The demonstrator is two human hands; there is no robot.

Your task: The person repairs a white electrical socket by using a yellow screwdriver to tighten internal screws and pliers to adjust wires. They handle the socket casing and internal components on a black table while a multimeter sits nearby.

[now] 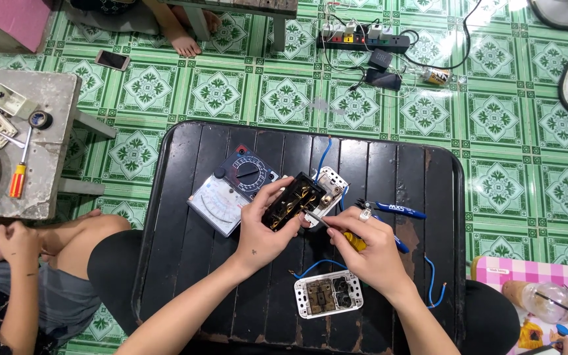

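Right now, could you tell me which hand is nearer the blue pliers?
Right. The right hand lies just below and left of the blue pliers; the left hand is farther left, holding the black socket.

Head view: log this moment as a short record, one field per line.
surface: black slatted table on a green patterned tile floor
left hand: holds a black socket module with brass contacts
right hand: grips a yellow-handled screwdriver, tip at the module
on table: analog multimeter, blue-handled pliers, white socket plate with blue wire
left side: another person sits beside a grey side table
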